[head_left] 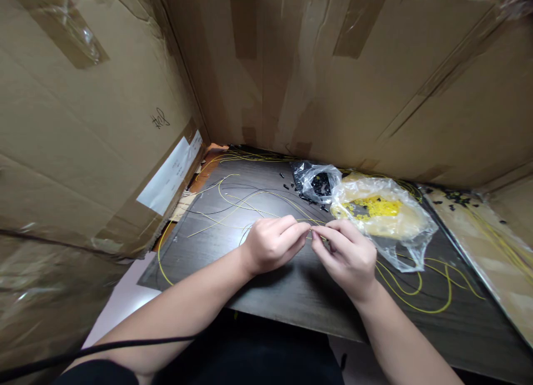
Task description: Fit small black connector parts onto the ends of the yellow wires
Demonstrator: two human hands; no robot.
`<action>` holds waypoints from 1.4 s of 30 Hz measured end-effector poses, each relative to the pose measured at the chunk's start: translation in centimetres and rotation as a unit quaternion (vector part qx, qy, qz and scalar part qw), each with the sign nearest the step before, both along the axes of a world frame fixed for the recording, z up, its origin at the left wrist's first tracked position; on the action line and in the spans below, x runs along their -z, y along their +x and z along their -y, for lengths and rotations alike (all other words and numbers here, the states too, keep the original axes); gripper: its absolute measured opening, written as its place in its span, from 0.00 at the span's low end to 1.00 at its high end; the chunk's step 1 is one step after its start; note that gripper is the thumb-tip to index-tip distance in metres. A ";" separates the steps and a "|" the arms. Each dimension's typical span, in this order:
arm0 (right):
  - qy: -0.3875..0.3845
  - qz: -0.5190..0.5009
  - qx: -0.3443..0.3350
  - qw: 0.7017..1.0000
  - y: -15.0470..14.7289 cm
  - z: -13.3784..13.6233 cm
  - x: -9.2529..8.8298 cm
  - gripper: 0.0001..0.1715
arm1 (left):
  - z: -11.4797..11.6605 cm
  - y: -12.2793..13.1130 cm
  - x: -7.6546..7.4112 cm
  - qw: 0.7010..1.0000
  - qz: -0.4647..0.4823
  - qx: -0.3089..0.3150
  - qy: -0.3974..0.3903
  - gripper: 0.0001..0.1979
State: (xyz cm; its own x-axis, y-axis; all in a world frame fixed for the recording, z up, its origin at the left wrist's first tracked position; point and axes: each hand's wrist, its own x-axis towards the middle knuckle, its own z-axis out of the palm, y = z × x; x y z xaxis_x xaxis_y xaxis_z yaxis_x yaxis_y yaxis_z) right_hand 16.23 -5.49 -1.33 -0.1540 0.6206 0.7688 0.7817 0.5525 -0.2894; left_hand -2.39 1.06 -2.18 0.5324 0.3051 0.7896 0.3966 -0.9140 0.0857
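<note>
Head view is showing the left hand (277, 243) and right hand (345, 257) meeting, fingers pinching what seems a thin yellow wire (311, 229) between them, probably for fine control; a clear bag (410, 243) is lying just beyond, likely for easy reach, and cardboard walls (291, 85) are enclosing the dark table (287, 304).

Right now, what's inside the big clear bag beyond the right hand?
Inside the big clear bag, many small yellow pieces show, heaped. Crumpled plastic blurs some; anything beneath the top layer is covered, and the right hand hides part of the bag's near side.
</note>
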 end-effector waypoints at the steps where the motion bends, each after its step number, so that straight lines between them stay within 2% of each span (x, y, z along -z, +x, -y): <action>1: 0.005 0.014 0.012 1.000 -0.1 0.0 0.1 0.11 | 0.0 0.0 0.0 1.000 0.001 -0.006 0.006 0.08; 6: 0.010 0.040 0.048 0.998 -0.9 0.1 0.3 0.12 | -0.1 0.0 -0.1 0.999 0.002 -0.026 0.044 0.06; 11: -0.062 -0.072 0.005 0.995 -1.6 0.4 0.2 0.09 | -0.2 -0.1 -0.3 0.997 0.003 -0.021 0.078 0.07; 14: -0.072 -0.094 -0.010 0.993 -1.8 0.6 0.0 0.10 | -0.2 -0.1 -0.4 0.996 0.002 -0.018 0.083 0.07; 23: -0.118 -0.179 -0.057 0.975 -1.2 0.6 -1.0 0.17 | -0.1 0.1 -0.5 0.994 0.108 0.020 -0.029 0.06; 26: -0.152 -0.253 -0.068 0.953 -1.0 0.6 -0.5 0.20 | 0.0 0.1 -0.8 0.989 0.139 0.039 -0.041 0.06; 29: -0.198 -0.353 -0.087 0.910 -1.1 0.7 0.1 0.22 | 0.2 0.1 -0.8 0.986 0.146 0.054 -0.059 0.07; 32: -0.229 -0.398 -0.099 0.883 -1.1 0.7 0.1 0.19 | 0.3 0.0 -0.9 0.987 0.141 0.055 -0.058 0.06; 36: -0.247 -0.406 -0.120 0.872 -1.0 0.5 -0.2 0.09 | 0.5 0.0 -1.2 0.988 0.142 0.053 -0.033 0.07; 42: -0.266 -0.407 -0.132 0.864 -0.9 0.4 0.0 0.08 | 0.6 0.0 -1.5 0.989 0.142 0.044 -0.004 0.06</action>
State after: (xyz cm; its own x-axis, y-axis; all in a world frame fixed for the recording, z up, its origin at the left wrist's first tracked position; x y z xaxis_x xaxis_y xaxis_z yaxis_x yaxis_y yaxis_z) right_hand 15.30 -5.90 -1.35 0.1128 0.9453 0.3062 0.0670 0.3002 -0.9515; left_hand -2.36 0.43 -0.67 0.3137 0.2755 0.9087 0.2750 -0.9423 0.1908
